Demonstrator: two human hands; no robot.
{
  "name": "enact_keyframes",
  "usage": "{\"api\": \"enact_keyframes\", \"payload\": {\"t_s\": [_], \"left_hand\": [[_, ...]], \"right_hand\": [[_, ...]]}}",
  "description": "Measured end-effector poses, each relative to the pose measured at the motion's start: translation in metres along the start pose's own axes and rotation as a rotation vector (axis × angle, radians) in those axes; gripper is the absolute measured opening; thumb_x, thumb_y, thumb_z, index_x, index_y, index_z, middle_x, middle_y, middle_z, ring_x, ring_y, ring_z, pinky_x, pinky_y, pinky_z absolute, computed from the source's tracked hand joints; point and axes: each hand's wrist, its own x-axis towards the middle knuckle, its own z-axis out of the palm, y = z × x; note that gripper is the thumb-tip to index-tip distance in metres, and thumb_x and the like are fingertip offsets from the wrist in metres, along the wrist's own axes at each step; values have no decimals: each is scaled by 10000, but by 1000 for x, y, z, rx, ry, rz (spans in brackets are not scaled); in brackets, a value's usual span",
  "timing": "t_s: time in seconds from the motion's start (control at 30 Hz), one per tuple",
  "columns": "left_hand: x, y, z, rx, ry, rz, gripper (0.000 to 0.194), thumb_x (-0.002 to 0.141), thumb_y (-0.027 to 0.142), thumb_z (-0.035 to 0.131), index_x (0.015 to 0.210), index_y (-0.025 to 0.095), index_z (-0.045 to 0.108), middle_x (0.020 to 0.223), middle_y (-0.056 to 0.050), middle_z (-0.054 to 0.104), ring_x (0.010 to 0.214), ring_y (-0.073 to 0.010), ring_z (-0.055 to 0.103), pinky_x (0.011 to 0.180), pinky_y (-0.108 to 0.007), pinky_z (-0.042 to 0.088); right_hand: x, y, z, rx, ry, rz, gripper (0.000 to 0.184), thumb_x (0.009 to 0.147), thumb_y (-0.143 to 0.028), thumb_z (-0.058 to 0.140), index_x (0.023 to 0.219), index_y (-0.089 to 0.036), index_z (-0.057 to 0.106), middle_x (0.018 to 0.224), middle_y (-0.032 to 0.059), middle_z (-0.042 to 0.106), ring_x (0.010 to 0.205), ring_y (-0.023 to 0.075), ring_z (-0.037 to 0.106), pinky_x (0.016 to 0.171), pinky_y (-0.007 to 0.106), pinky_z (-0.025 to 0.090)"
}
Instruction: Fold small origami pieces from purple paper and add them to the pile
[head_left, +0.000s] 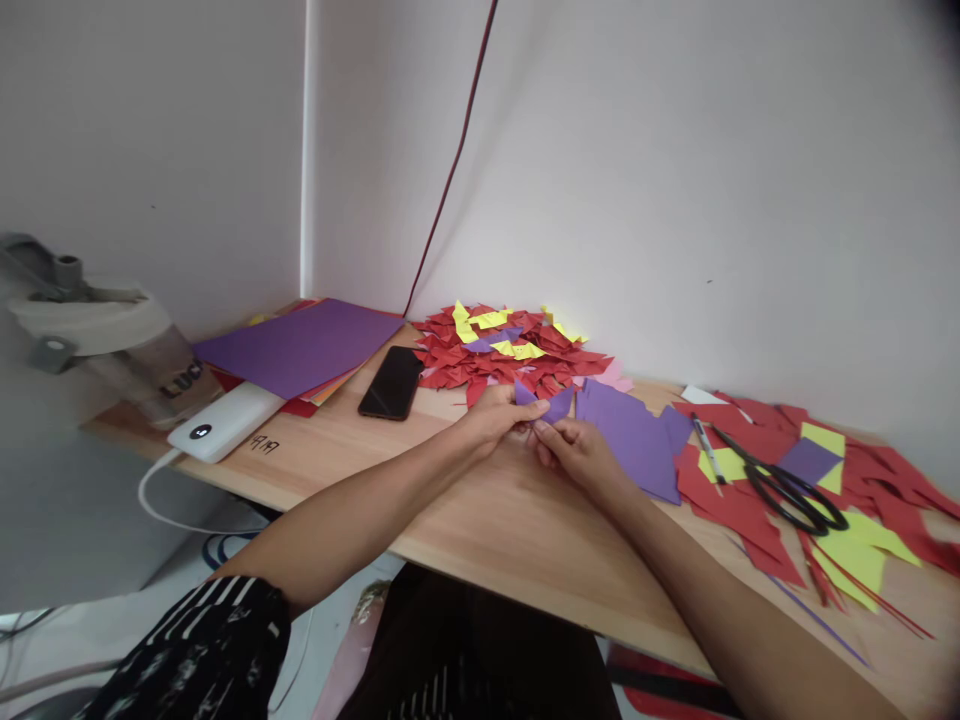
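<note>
A folded piece of purple paper (556,407) is pinched between both hands, just above the wooden table. My left hand (501,415) grips its left side, thumb on top. From the right, my right hand (568,445) closes on its lower edge with thumb and fingers. Parts of the paper are hidden by the fingers. Right behind the hands lies a heap of folded red paper pieces (450,372) with some yellow and purple ones among them. Flat purple sheets (626,440) are stacked just right of my right hand.
Black-handled scissors (795,497) and a pen (707,448) lie on red and yellow paper scraps at the right. Leftward are a black phone (391,383), a large purple sheet (307,345) on other coloured sheets, a white power bank (225,422) with a cable, and a clear jug (142,350).
</note>
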Motion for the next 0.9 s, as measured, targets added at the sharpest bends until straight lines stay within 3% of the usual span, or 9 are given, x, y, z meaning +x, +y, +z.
{"api": "enact_keyframes", "payload": {"t_s": [0.2, 0.33, 0.43, 0.57, 0.73, 0.9], "left_hand": [[2, 2, -2, -77, -41, -72, 505, 805, 585, 612, 653, 110, 530, 574, -29, 570, 476, -76, 514, 508, -222, 394], [0, 5, -2, -44, -101, -72, 462, 677, 509, 773, 690, 96, 567, 621, -39, 600, 515, -78, 533, 543, -232, 402], [-3, 8, -1, 29, -34, -41, 434, 572, 415, 855, 662, 105, 564, 599, -14, 589, 516, -70, 510, 550, -229, 387], [-5, 10, -1, 165, 85, -7, 413, 554, 416, 847, 639, 112, 581, 574, 8, 575, 520, -74, 485, 534, -223, 354], [-1, 6, -2, 247, 146, 80, 384, 569, 414, 824, 635, 112, 596, 592, -7, 599, 551, -100, 516, 539, -228, 371], [-1, 7, -1, 234, 93, 125, 357, 626, 397, 791, 624, 128, 557, 511, 16, 549, 496, -95, 497, 514, -222, 358]], "right_hand": [[0, 0, 4, 148, -27, 66, 488, 865, -591, 510, 659, -168, 638, 479, -16, 528, 450, 98, 444, 491, 241, 349], [0, 1, 2, 188, -18, 101, 488, 852, -606, 519, 682, -167, 646, 477, -26, 515, 429, 91, 408, 456, 235, 314], [0, 3, 2, 155, -17, 77, 507, 837, -630, 523, 662, -170, 646, 477, -15, 530, 434, 100, 432, 459, 240, 337], [2, 5, 4, 91, -10, 59, 531, 836, -646, 503, 631, -175, 638, 474, -2, 543, 441, 111, 462, 478, 249, 368], [5, 6, 6, 54, 13, 69, 515, 848, -624, 495, 628, -179, 632, 482, 0, 547, 439, 112, 459, 477, 254, 362], [5, 5, 8, 124, 16, 68, 505, 841, -634, 500, 615, -189, 576, 512, -3, 547, 451, 108, 445, 459, 249, 343]]}}
